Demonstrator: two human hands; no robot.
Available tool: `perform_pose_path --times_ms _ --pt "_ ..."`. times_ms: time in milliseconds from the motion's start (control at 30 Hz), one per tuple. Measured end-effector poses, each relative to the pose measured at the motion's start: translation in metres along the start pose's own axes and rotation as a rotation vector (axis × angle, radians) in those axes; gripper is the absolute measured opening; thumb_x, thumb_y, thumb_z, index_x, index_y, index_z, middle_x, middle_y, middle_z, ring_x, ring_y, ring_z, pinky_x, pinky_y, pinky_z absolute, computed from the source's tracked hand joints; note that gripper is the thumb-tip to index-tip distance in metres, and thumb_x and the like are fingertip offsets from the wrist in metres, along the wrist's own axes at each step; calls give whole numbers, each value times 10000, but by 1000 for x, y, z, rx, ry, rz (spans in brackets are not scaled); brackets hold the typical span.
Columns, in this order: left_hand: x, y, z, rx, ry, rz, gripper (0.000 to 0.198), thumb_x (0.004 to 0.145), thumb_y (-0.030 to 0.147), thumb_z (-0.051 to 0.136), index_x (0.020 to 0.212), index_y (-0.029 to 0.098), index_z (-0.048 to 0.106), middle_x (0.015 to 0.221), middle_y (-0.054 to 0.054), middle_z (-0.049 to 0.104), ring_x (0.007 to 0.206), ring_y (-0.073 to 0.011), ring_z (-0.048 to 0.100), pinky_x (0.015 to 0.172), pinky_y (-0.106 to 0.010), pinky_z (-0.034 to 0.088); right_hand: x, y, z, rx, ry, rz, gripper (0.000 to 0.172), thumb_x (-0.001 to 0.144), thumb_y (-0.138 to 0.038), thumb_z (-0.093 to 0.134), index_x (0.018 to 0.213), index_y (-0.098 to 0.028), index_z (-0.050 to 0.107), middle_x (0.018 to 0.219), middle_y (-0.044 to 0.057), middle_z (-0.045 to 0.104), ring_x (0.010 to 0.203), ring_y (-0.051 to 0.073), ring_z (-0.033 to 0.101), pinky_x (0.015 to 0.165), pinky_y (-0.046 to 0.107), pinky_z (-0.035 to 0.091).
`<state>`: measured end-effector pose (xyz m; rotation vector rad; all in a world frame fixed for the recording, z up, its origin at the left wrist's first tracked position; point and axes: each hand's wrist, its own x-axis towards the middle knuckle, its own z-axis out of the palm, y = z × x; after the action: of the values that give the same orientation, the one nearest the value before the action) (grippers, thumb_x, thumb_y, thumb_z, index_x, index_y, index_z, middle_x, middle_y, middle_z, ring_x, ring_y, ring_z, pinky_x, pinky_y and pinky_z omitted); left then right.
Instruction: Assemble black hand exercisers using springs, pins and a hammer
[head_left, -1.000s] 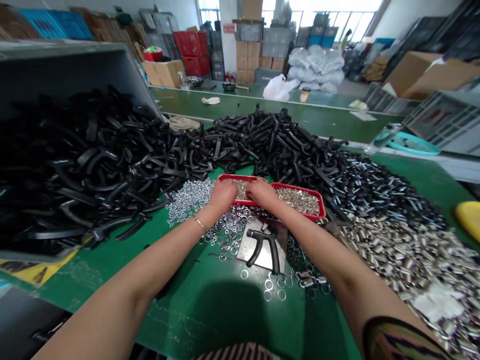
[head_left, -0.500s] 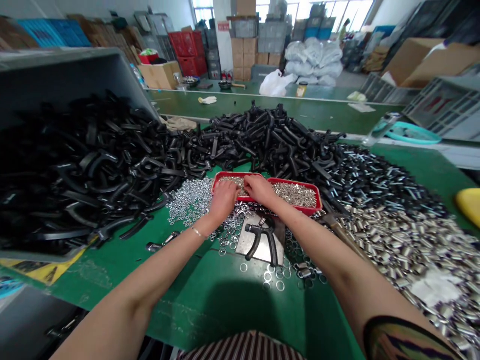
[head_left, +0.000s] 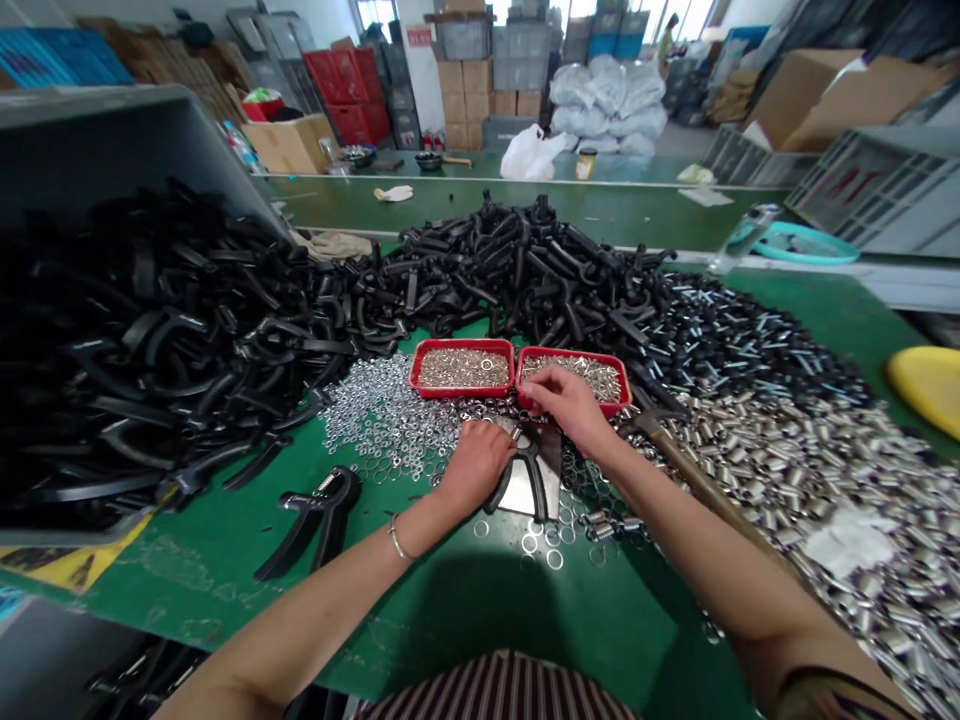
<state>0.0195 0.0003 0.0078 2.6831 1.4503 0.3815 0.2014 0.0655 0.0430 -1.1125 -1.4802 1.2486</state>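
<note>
My left hand (head_left: 478, 462) is closed on the left side of a black hand grip exerciser (head_left: 536, 480), which lies on a small metal plate (head_left: 517, 497); its fingers cover part of the grip. My right hand (head_left: 570, 405) hovers at the front of the right red tray (head_left: 624, 392), thumb and finger pinched; anything between them is too small to make out. Small metal pins (head_left: 592, 375) fill that tray. Beside it, the left red tray (head_left: 414, 378) holds tiny metal pieces and a ring. A second hand grip exerciser (head_left: 324, 515) with a spring lies left of my left forearm.
Black handles (head_left: 525, 260) are heaped behind the trays and in a tipped grey crate (head_left: 172, 105). Loose nuts (head_left: 382, 415) lie left, metal springs (head_left: 750, 450) right. A hammer (head_left: 697, 480) lies beside my right forearm. Flat rings (head_left: 553, 560) are scattered in front.
My left hand has come from the left tray down to the exerciser on the plate. My right hand has moved right to the right tray. The second exerciser, mostly hidden before, now shows.
</note>
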Motion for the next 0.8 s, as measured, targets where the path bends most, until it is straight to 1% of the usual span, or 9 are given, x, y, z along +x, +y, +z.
perform_pose_path --times_ms 133,267,367,500,567,600,667,733,800 --pt "-3 -1 4 94 -48 115 301 1017 217 357 1056 158 650 1028 -132 664 991 -273 553 889 -447 389 -49 7 -21 66 -7 122 236 821 -419 690 848 -196 619 750 -7 654 631 140 629 642 306 541" --pt "-12 -2 3 55 -63 182 342 1011 185 348 1228 149 609 1186 -160 648 1070 -284 555 915 -464 407 -68 16 -34 89 36 170 242 795 -402 725 834 -198 602 762 4 674 649 155 669 657 324 557" --pt "-19 -2 1 -55 -31 122 349 1000 183 397 1299 179 577 1276 -139 623 1138 -276 544 964 -464 409 -71 22 -35 91 45 182 256 777 -390 743 817 -202 574 743 0 680 645 162 687 641 315 558" --pt "-14 -7 -6 -319 9 -37 252 971 178 471 1144 199 654 1161 -81 666 1100 -224 580 992 -403 435 -73 27 -22 12 -68 211 228 823 -391 690 812 -207 555 736 -1 691 581 160 670 595 315 551" --pt "-3 -19 -13 -397 60 -88 219 962 191 489 1098 188 660 1131 -75 667 1088 -208 592 1007 -379 440 -74 29 -13 -163 -98 159 180 864 -372 641 814 -211 579 731 -3 681 548 155 639 575 312 532" --pt "3 -27 -17 -401 95 -112 216 961 202 491 1094 182 659 1125 -76 666 1088 -206 593 1011 -374 440 -74 30 -8 -276 -102 100 156 881 -352 621 816 -213 595 740 1 675 564 158 633 591 315 526" --pt "19 -50 -25 -352 152 -161 227 964 215 476 1084 176 665 1106 -76 669 1078 -209 594 1004 -373 442 -73 29 -2 -480 -109 -58 131 909 -306 586 819 -217 620 782 17 670 669 180 644 686 339 522" --pt "37 -77 -31 -267 173 -205 243 962 214 462 1047 167 685 1069 -80 682 1056 -216 597 994 -372 440 -71 29 2 -585 -126 -178 130 935 -272 553 840 -216 623 835 35 670 799 206 649 792 368 507" --pt "55 -103 -34 -178 175 -267 248 941 195 472 1016 152 705 1060 -96 693 1055 -227 593 1003 -378 425 -70 30 4 -615 -146 -215 134 956 -268 533 864 -215 615 852 43 669 856 217 644 827 374 497"
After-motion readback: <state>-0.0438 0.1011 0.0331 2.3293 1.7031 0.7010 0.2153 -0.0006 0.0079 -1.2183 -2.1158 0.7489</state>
